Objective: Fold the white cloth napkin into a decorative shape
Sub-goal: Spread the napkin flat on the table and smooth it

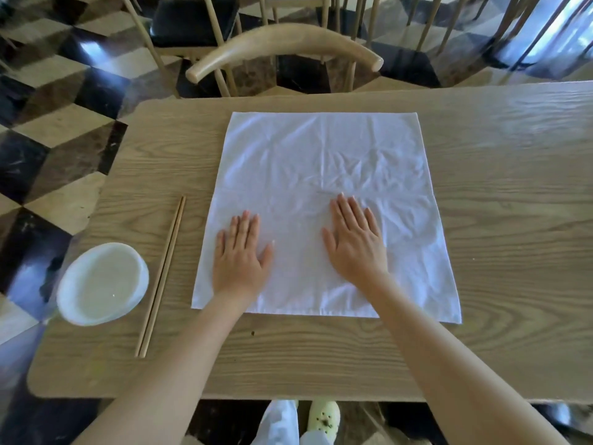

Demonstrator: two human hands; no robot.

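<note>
The white cloth napkin (pixel 321 155) lies unfolded as a flat square on the wooden table (pixel 497 220), creased and wrinkled near its middle. My left hand (pixel 241 255) rests palm down on the napkin's near left part, fingers together and extended. My right hand (pixel 356 236) lies palm down a little farther in, just right of the napkin's centre line. Neither hand grips the cloth; both press flat on it.
A pair of wooden chopsticks (pixel 162 274) lies left of the napkin. A white bowl (pixel 102 284) stands at the table's near left edge. A wooden chair (pixel 282 46) stands behind the far edge. The floor is chequered tile.
</note>
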